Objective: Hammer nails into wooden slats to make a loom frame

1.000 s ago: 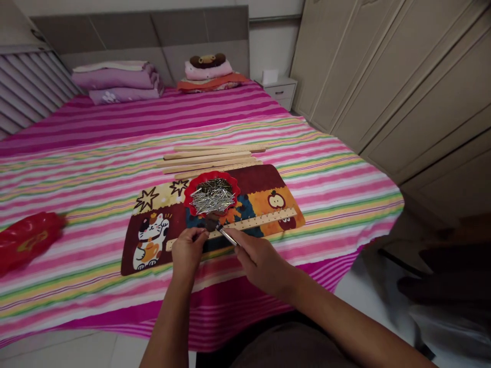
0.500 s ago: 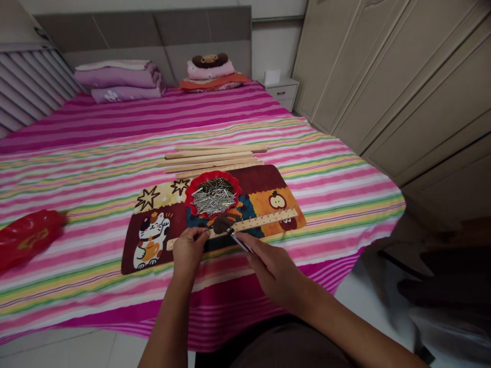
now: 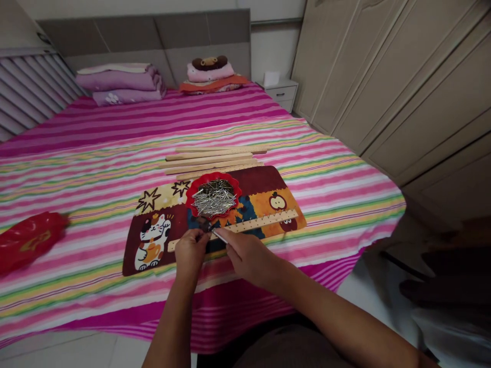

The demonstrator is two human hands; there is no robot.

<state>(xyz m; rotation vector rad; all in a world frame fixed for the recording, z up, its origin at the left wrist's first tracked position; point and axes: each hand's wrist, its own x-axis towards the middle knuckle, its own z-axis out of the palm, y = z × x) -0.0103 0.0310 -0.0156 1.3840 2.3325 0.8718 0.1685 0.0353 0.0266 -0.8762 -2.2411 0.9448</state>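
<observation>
My left hand [image 3: 190, 250] is closed in a pinch at the wooden strip [image 3: 264, 221], on what looks like a nail, almost wholly hidden by the fingers. In my right hand [image 3: 247, 255] is a hammer [image 3: 219, 235] with a metallic handle; its dark head is over the strip, right by the left fingertips. Small nails stand in a row along the strip's right part. The strip lies slantwise on a patterned mat [image 3: 261, 179]. Just beyond the hands, a red scalloped bowl [image 3: 239, 190] holds many loose silvery nails [image 3: 215, 197].
More wooden strips [image 3: 210, 157] lie behind the mat on the striped bedspread [image 3: 326, 174]. A red plastic bag [image 3: 32, 240] is at the far left. Folded bedding [image 3: 118, 82] is stacked by the headboard. Wardrobe doors [image 3: 383, 66] stand to the right of the bed.
My right hand has swung the hammer left and toward the left fingertips. My left hand keeps its pinch at nearly the same spot on the strip.
</observation>
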